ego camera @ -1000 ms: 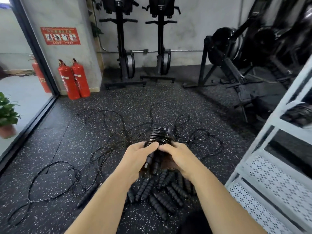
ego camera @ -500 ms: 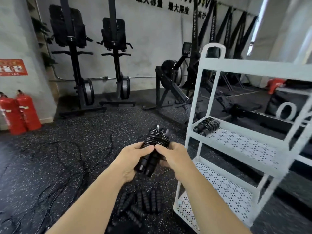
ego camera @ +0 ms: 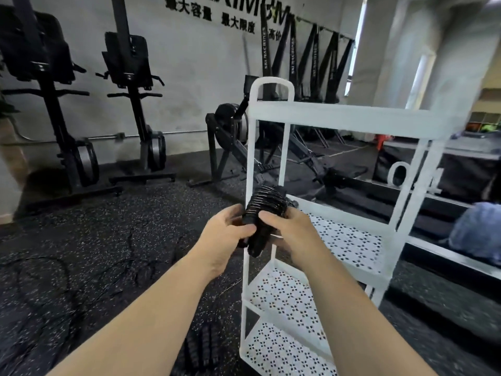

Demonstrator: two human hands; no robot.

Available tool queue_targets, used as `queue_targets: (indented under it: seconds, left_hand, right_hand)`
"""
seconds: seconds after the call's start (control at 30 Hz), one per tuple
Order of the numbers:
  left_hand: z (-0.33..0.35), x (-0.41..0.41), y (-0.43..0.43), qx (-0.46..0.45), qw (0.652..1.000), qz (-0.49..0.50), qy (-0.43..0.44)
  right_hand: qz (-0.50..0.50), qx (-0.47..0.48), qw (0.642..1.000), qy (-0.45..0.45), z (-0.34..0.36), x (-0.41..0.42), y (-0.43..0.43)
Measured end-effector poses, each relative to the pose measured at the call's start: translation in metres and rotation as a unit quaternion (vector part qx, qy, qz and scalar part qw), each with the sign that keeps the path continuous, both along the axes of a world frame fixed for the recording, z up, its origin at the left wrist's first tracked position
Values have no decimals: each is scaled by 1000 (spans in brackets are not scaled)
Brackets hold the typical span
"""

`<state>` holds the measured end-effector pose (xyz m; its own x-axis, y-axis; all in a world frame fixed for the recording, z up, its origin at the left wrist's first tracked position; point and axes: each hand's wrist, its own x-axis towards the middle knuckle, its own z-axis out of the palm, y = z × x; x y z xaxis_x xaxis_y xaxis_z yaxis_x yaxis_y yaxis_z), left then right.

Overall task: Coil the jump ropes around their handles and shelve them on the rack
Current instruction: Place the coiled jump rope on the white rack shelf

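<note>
A coiled jump rope (ego camera: pixel 264 210) is held by both hands in front of the white rack (ego camera: pixel 339 116), level with the near left corner of its middle shelf (ego camera: pixel 349 240). The black cord is wound in tight turns round the upper part of the paired handles, whose lower ends stick out below the hands. The left hand (ego camera: pixel 225 237) is closed round the handles from the left, its fingers curled under the coil. The right hand (ego camera: pixel 294 232) is wrapped round the bundle from the right, with the thumb laid across the lowest turns. The bundle is tilted, its top leaning away toward the rack's front left post. Just behind it, at that corner of the shelf, a dark shape is partly seen which may be another coiled rope; too much of it is hidden to be sure. On the speckled black floor (ego camera: pixel 122 226), loose ropes (ego camera: pixel 54 270) are spread at the left. A cluster of ribbed black handles (ego camera: pixel 202 346) is lying beside the rack's bottom left corner, between the forearms. Black exercise machines (ego camera: pixel 132 85) are stood along the far wall.
</note>
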<state>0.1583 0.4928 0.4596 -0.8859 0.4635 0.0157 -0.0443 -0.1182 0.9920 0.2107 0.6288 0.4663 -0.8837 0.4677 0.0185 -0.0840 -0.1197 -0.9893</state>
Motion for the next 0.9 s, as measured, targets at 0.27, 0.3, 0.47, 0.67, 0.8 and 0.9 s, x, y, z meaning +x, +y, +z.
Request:
queue_targets:
  seconds: [0.27,0.3,0.47,0.67,0.8,0.9]
  left_hand:
    - [4,-10,48,0,999,-40,5]
    - [3,-10,52,-8,999,-44,8]
    - [-2,-18,72,-69,992,-64,82]
    - [-9,-26,90,-150,974,-73,151]
    - [-19,-31,93,-200,963,-70,166]
    - [-22,-33,92,-221,959,-77,162]
  right_hand:
    - [-74,-53,996,7,-6,-31,59]
    - [-85,-71,994,13,-8,-33,66]
    - [-97,-79,992,4,-17,-34,88]
    - [-160,-43,985,-53,-28,-44,107]
    - [-189,-17,973,-130,-40,-53,110]
    - [-205,-19,967,-150,-45,-55,108]
